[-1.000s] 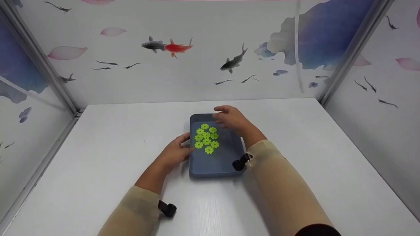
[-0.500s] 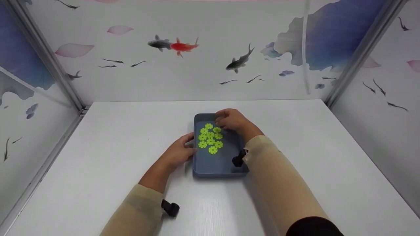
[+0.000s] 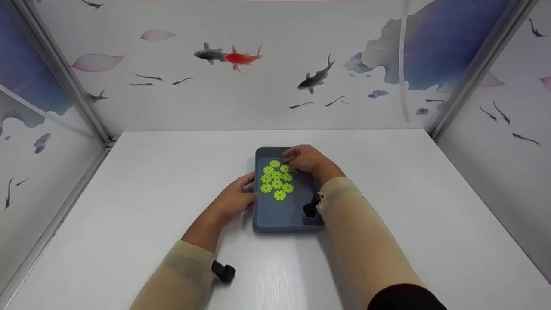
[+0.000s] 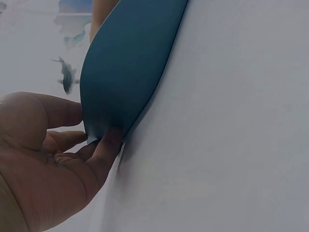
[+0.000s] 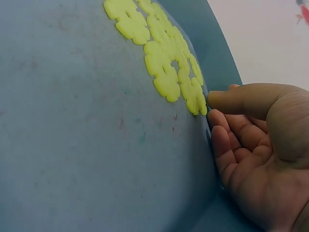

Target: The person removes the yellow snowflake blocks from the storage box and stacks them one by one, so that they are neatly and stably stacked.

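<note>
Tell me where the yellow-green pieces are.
In the head view, the yellow-green pieces lie clustered in the back-left part of the tray, beside the right hand.

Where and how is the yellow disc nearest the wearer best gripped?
Probably a pinch on the near rim of the disc, coming down from the wearer's side. It looks flat on the tray, with bare floor on that side, while the other discs crowd its far side. Its notched edge looks thin, so tipping it up may help.
</note>
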A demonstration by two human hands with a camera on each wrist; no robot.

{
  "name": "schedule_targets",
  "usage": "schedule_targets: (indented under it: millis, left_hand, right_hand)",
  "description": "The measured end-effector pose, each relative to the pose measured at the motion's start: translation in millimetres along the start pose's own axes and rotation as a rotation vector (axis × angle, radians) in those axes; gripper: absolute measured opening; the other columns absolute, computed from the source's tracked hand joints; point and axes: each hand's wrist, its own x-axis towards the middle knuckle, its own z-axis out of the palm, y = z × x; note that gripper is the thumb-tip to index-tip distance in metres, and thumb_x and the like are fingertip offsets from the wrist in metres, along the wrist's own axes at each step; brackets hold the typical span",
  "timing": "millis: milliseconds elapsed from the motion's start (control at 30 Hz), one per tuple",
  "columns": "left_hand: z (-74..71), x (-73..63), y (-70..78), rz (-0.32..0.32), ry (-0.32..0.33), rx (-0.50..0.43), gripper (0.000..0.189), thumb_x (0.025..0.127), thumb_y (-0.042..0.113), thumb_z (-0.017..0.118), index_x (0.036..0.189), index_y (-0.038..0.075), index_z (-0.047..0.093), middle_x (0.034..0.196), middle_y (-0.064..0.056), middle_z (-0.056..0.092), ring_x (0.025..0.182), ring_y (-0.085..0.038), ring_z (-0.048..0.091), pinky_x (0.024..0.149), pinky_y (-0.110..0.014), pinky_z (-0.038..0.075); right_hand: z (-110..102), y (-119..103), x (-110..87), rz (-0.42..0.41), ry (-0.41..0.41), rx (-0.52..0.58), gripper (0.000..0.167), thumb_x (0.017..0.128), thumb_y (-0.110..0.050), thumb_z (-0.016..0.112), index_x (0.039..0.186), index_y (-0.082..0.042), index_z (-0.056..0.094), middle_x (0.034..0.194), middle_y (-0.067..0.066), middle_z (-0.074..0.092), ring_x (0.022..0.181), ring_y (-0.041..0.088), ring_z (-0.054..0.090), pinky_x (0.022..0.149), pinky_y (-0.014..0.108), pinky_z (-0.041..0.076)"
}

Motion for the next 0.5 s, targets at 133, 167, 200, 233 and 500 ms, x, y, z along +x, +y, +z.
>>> schedule_targets:
  millis: [133,167,200,233,500]
  left_hand:
    - [-0.3,1.1,0.3,-0.006,-0.002,0.010,0.073,0.105,0.008,0.061,0.171,0.018,0.030,0.178,-0.006,0.031,0.159,-0.033,0.043,0.124,-0.048,0.048]
    - [-0.5,1.4,0.2,-0.007,-0.001,0.010,0.073,0.105,0.009,0.061,0.171,0.018,0.030,0.178,-0.005,0.031,0.159,-0.033,0.043,0.124,-0.048,0.048]
    - [-0.6,1.6,0.2,-0.009,0.000,0.010,0.073,0.105,0.009,0.061,0.171,0.019,0.031,0.178,-0.005,0.031,0.159,-0.033,0.043,0.124,-0.048,0.048]
    - [-0.8,1.9,0.1,-0.011,0.001,0.009,0.073,0.105,0.009,0.061,0.170,0.019,0.031,0.178,-0.005,0.031,0.159,-0.032,0.043,0.124,-0.048,0.048]
    - [-1.7,0.9,0.2,-0.014,0.002,0.025,0.073,0.105,0.011,0.063,0.170,0.020,0.032,0.177,-0.004,0.032,0.160,-0.031,0.041,0.125,-0.048,0.047]
  right_hand:
    - [-0.6,0.0,-1.0,-0.005,-0.007,-0.020,0.049,0.095,0.004,0.068,0.141,-0.009,0.066,0.139,0.011,0.071,0.114,0.022,0.066,0.090,0.031,0.055]
    - [-0.4,-0.1,-1.0,-0.008,-0.007,-0.029,0.048,0.095,0.004,0.068,0.141,-0.009,0.067,0.139,0.011,0.071,0.114,0.022,0.066,0.091,0.032,0.055]
    - [-0.2,-0.3,-1.2,-0.009,-0.005,-0.039,0.048,0.095,0.003,0.068,0.141,-0.010,0.067,0.139,0.011,0.071,0.114,0.023,0.066,0.091,0.032,0.055]
    - [0.3,-0.3,-1.2,-0.009,-0.003,-0.048,0.047,0.095,0.003,0.068,0.141,-0.010,0.067,0.138,0.010,0.071,0.114,0.023,0.066,0.092,0.032,0.055]
    - [2.9,-0.9,-0.6,-0.003,0.016,-0.104,0.044,0.096,0.001,0.069,0.137,-0.012,0.070,0.134,0.008,0.073,0.114,0.023,0.067,0.095,0.035,0.057]
